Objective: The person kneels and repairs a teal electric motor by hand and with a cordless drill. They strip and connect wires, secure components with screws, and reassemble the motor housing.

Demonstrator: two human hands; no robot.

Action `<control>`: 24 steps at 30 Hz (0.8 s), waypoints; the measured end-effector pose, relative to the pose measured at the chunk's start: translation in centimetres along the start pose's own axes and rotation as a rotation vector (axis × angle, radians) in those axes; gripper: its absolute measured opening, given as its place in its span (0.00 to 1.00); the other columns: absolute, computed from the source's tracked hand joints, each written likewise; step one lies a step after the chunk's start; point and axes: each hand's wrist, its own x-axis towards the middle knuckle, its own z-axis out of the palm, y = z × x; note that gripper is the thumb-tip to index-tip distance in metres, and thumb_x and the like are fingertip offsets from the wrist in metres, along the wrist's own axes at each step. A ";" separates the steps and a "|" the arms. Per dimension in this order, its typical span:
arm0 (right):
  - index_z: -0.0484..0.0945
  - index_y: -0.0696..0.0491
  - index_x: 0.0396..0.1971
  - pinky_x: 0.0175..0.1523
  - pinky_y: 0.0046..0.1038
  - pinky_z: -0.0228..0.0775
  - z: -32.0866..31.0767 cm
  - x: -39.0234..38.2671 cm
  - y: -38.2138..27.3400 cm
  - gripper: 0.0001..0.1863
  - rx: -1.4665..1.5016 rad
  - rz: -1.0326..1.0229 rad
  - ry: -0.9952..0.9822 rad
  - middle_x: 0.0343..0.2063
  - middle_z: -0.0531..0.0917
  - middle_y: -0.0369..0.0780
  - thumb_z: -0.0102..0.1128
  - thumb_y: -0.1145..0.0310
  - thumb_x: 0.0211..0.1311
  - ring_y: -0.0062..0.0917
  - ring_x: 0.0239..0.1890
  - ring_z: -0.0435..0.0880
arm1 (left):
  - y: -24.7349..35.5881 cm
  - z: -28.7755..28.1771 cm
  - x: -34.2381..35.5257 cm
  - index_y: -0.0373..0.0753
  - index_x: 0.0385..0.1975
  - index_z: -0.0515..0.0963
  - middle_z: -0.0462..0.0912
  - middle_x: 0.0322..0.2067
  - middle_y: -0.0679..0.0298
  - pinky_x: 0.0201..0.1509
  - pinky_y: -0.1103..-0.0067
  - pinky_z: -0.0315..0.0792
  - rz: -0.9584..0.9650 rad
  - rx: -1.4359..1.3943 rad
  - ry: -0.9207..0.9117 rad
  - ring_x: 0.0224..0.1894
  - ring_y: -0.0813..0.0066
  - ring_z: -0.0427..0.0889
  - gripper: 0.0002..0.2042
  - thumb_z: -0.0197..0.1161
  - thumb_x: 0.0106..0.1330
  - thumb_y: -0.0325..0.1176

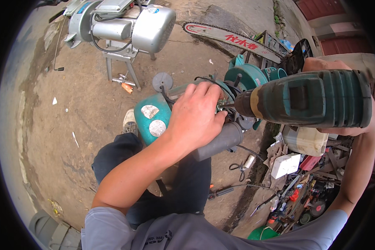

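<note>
My right hand (pixel 326 64) is wrapped round a green and black power drill (pixel 316 100), whose body covers most of that hand. The drill points left, and its bit (pixel 228 106) reaches a small opening with wires on a green motor-like machine (pixel 152 106). My left hand (pixel 198 110) rests over this machine beside the bit, thumb and fingers curled in at the opening. What its fingertips grip is hidden. A grey cylinder (pixel 218 141) lies along the machine's near side, and a round green housing (pixel 248 77) forms its far end.
A silver motor unit (pixel 131 29) stands on metal legs at the far left. Behind the green machine lies a chainsaw bar (pixel 233 39). Tools and scrap, with a white box (pixel 285 165), fill the right side. A grey disc (pixel 162 81) and a screwdriver-like tool (pixel 221 193) lie on the ground.
</note>
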 end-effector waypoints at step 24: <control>0.84 0.56 0.49 0.51 0.34 0.79 2.4 -0.2 -3.4 0.32 -0.031 0.145 0.223 0.44 0.88 0.42 0.83 0.74 0.36 0.33 0.43 0.86 | 0.1 0.4 0.4 0.36 0.49 0.77 0.82 0.48 0.53 0.59 0.60 0.73 -0.022 0.008 -0.009 0.54 0.47 0.77 0.21 0.74 0.59 0.37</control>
